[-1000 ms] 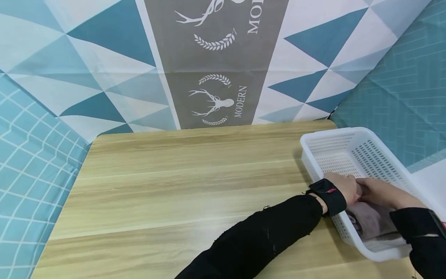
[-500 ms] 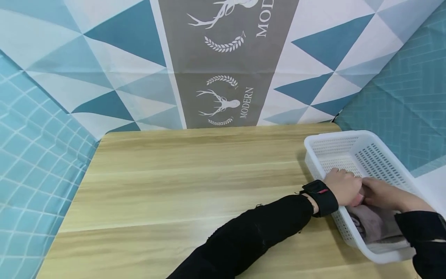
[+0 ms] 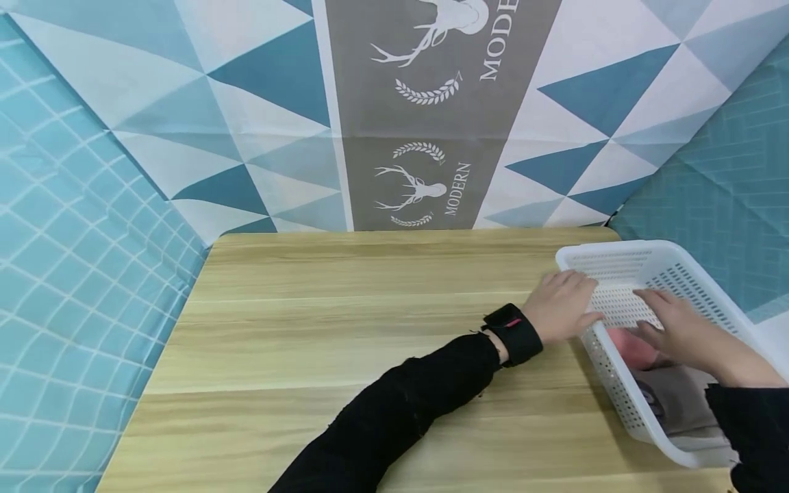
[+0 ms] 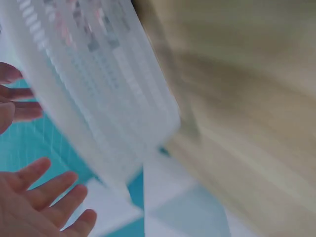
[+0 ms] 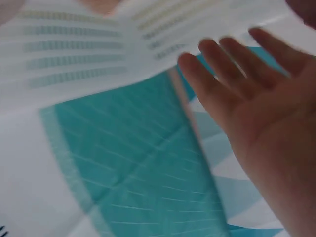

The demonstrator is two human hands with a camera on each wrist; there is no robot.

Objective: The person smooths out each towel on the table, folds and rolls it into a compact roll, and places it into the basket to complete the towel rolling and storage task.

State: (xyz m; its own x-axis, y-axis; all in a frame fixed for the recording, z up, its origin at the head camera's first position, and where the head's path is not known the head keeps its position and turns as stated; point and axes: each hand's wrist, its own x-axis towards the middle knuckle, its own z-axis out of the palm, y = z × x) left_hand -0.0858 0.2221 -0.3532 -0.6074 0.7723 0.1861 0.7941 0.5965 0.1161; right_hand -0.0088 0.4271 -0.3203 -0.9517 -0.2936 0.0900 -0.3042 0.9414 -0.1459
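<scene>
A white perforated plastic basket (image 3: pixel 616 370) stands at the right side of the wooden table. Inside it lie a pink folded cloth (image 3: pixel 631 348) and, nearer the front, a greyish-brown rolled cloth (image 3: pixel 678 397) with a dark pattern at its end. My left hand (image 3: pixel 561 305) is over the basket's left rim, fingers extended and holding nothing. Within the basket's outline hovers my right hand (image 3: pixel 687 335), its fingers loosely spread beside the pink cloth. That hand and forearm hide part of the basket's interior. Both wrist views are blurred; extended fingers and the basket wall (image 4: pixel 103 84) show there.
The wooden table (image 3: pixel 370 308) stretches left of the basket. Behind it hangs a patterned backdrop (image 3: pixel 407 116) of triangles and deer prints. Blue tiled sheets (image 3: pixel 92 274) hang on the left, and a teal sheet (image 3: pixel 721 205) borders the basket's right side.
Both hands have let go of the pink cloth, which now lies in the basket. My left hand has moved left to the rim, and my right hand has drawn apart from it.
</scene>
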